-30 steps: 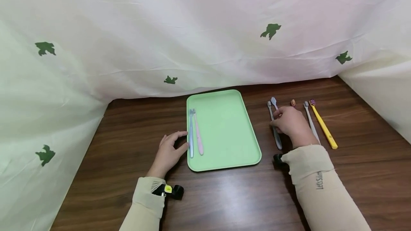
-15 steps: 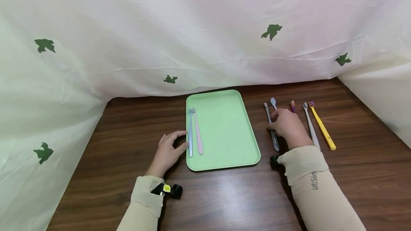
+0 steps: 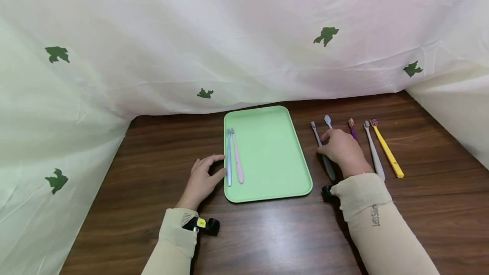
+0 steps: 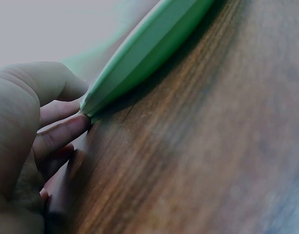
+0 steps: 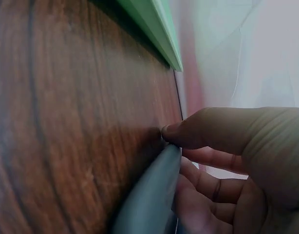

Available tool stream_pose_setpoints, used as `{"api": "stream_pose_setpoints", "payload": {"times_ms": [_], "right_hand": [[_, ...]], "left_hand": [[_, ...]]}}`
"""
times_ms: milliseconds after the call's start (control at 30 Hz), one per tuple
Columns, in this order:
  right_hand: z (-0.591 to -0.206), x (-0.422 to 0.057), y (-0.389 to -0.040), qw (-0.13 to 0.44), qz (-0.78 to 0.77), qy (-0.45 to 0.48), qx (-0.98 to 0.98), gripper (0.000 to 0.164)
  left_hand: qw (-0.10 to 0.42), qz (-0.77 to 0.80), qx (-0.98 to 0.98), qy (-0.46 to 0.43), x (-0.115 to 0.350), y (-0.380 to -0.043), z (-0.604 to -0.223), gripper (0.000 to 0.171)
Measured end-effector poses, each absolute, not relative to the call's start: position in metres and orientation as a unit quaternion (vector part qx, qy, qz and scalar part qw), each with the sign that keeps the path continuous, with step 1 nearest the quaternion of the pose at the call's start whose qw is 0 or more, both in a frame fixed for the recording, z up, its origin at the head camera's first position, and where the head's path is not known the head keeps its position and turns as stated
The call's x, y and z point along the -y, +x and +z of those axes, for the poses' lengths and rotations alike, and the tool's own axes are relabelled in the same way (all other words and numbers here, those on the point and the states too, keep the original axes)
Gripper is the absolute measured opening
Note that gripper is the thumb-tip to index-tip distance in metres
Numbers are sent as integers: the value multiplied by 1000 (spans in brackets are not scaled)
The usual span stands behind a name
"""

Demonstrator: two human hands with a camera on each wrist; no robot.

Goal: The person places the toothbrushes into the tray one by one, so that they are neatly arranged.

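Note:
My right hand [image 3: 341, 150] pinches a dark grey toothbrush [image 3: 327, 167] between thumb and fingers, around the middle of its handle. The brush lies along the wooden table with its head pointing away. In the right wrist view its handle [image 5: 152, 195] is close to the table surface beneath my fingers. My left hand [image 3: 201, 179] touches the left rim of a light green tray [image 3: 271, 156] with thumb and fingertips, fingers fairly straight. Inside the tray, along its left side, lie a blue toothbrush [image 3: 229, 160] and a pink toothbrush [image 3: 237, 160].
Right of the grey brush, my right hand partly covers a toothbrush with a pale blue head [image 3: 327, 119] and a purple toothbrush [image 3: 352, 128]. Farther right lie a light grey toothbrush [image 3: 374, 152] and a yellow toothbrush [image 3: 389, 152]. A white curtain [image 3: 244, 46] encloses the table.
The dark grey toothbrush has shifted left with my right hand, away from the pale blue-headed brush, and its head slants further left. My left hand stays at the tray's rim.

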State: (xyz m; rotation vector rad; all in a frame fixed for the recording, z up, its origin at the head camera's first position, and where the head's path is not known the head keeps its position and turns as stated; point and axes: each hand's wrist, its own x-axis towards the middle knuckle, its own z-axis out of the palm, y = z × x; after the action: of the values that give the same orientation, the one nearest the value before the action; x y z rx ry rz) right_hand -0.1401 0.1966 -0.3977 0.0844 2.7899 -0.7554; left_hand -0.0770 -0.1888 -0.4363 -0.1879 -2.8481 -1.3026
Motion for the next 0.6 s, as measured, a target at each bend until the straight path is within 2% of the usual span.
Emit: {"api": "stream_pose_setpoints", "payload": {"times_ms": [600], "right_hand": [[-397, -194, -142, 140, -320, 41, -936, 41]], "left_hand": [[-3, -413, 908, -64, 190, -78, -438, 37]]}}
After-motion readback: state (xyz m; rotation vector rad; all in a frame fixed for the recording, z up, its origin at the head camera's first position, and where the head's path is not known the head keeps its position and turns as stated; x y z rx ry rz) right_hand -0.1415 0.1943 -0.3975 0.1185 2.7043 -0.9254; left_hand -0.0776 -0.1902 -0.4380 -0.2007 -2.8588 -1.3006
